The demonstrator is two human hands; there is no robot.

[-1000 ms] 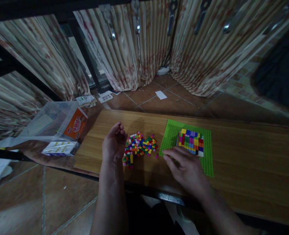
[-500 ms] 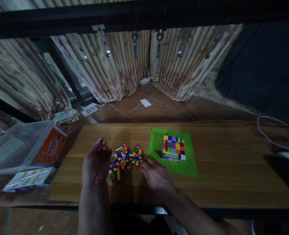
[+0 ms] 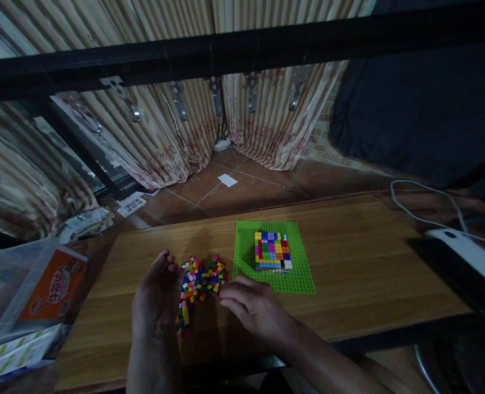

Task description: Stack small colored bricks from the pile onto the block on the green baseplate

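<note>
A pile of small multicoloured toy bricks (image 3: 197, 282) lies loose on the wooden table, between my two hands. Left of it, my left hand (image 3: 157, 298) rests palm turned up and inward, fingers loosely bent and apart, with nothing visible in it. My right hand (image 3: 257, 306) is at the pile's right side, its fingers drawn together and pointing left; whatever they may hold is hidden. Behind that hand lies a green baseplate (image 3: 304, 273), bearing a square, many-coloured brick block (image 3: 272, 251). A longer yellow brick (image 3: 185, 315) shows at the pile's near end.
The wooden table (image 3: 349, 257) has a white device with a cable (image 3: 468, 262) at its right end. To the left stand a clear plastic bin (image 3: 4, 290) with an orange label and a white box (image 3: 21, 353). A dark bar (image 3: 234, 52) crosses beyond the table.
The view has turned to the right and tilted, so the table appears shifted left. My right hand stays by the pile, its back now more raised. My left hand keeps much the same pose.
</note>
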